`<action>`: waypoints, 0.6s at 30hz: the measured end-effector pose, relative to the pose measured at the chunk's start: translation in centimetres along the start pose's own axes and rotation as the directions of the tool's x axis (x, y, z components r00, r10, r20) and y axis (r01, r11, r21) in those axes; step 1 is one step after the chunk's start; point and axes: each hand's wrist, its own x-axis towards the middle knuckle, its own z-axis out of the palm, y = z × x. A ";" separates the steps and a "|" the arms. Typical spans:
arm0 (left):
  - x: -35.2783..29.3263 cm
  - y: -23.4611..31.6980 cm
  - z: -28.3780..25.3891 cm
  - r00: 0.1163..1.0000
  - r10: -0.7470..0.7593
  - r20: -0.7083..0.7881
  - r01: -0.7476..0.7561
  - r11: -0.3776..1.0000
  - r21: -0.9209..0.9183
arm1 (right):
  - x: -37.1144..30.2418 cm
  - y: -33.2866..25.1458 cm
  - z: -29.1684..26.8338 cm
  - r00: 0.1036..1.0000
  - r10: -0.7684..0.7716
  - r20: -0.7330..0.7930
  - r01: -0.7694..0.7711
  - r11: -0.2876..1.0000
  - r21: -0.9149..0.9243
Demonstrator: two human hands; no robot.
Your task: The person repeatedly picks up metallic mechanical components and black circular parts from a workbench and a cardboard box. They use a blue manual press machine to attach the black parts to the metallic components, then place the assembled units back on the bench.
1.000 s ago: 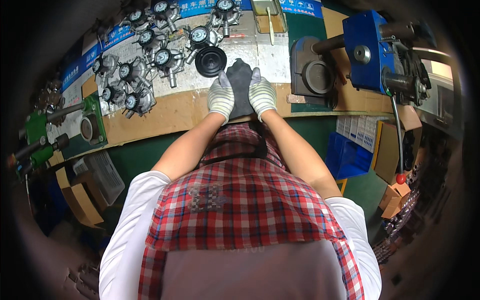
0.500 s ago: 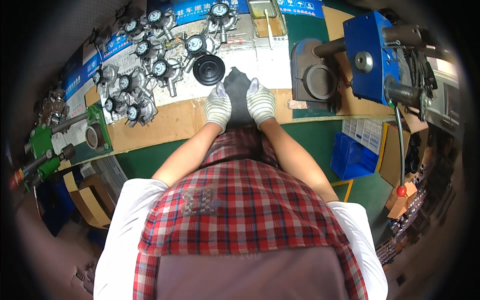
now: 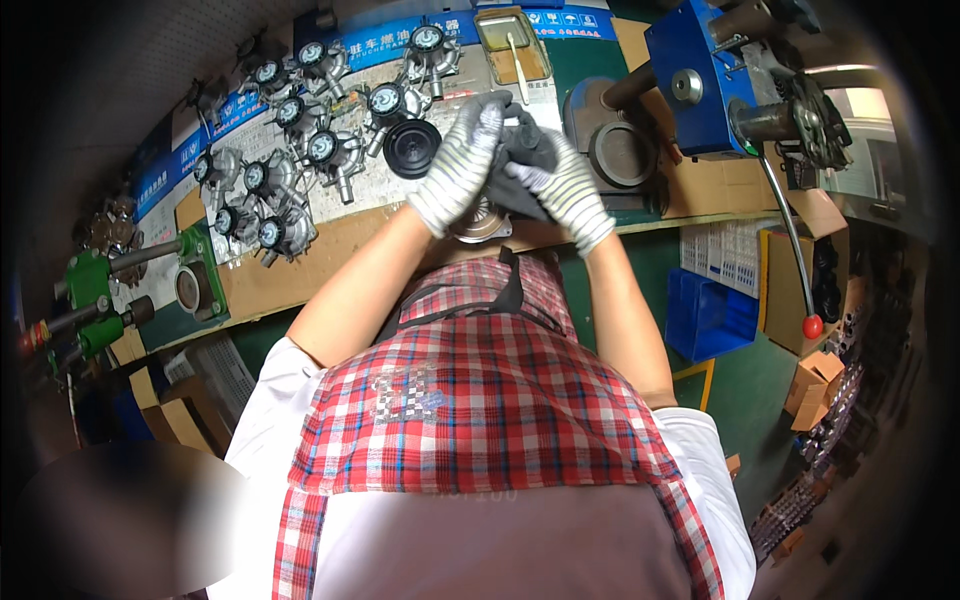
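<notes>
A black-grey cloth (image 3: pixel 530 150) is bunched up between my hands over the front of the bench. My left hand (image 3: pixel 462 165), in a striped glove, closes on the cloth's left side with its fingers pointing away from me. On the other side, my gloved right hand (image 3: pixel 575 195) grips the cloth from the right, a little blurred. Under the hands and cloth, part of a round metal piece (image 3: pixel 482 222) shows at the bench edge; the rest is covered. Just left of my left hand lies a round black ribbed disc (image 3: pixel 412 148).
Several metal pump-like housings (image 3: pixel 322 148) with round dials stand at left. A tray (image 3: pixel 513 45) with a brush lies at the back. To the right is a blue press (image 3: pixel 690 85) with a red-knobbed lever (image 3: pixel 812 326); a green press (image 3: pixel 195 275) is at left.
Both hands have lifted and gathered the cloth, which was hanging flat between them at the bench edge. The metal piece beneath has come partly into view.
</notes>
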 end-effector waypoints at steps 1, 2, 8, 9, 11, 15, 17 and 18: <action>0.1 0.0 -0.6 0.999 0.011 -0.035 -0.009 0.999 0.042 | 0.9 1.1 -1.4 0.997 -0.068 -0.027 0.065 0.994 -0.083; 0.2 -0.5 -1.9 0.997 0.023 -0.079 -0.016 0.996 0.088 | 1.2 0.2 -1.4 0.993 -0.046 -0.108 0.052 0.997 0.056; -6.0 -11.5 -12.1 0.963 -0.106 -0.249 0.242 0.746 0.620 | 3.2 6.1 -0.6 0.755 0.367 -0.543 -0.612 0.691 -0.385; -8.4 -12.8 -12.5 0.952 -0.199 -0.234 0.307 0.601 0.738 | 2.5 4.8 -0.3 0.690 0.534 -0.489 -0.721 0.573 -0.390; -11.2 -14.9 -12.8 0.964 -0.266 -0.016 0.133 0.429 0.894 | 0.4 6.4 -0.4 0.758 0.341 -0.556 -0.633 0.591 -0.500; -11.9 -16.8 -8.7 0.948 -0.266 0.173 -0.094 0.285 0.954 | -5.0 7.1 -1.4 0.793 -0.102 -0.600 -0.425 0.614 -0.665; -10.7 -20.0 -6.0 0.967 -0.239 0.087 -0.012 0.301 0.954 | -7.1 6.8 -1.7 0.802 -0.091 -0.591 -0.393 0.665 -0.636; -9.3 -22.7 -5.8 0.968 -0.236 0.087 0.017 0.407 0.913 | -8.1 6.9 -1.7 0.802 -0.147 -0.579 -0.355 0.662 -0.660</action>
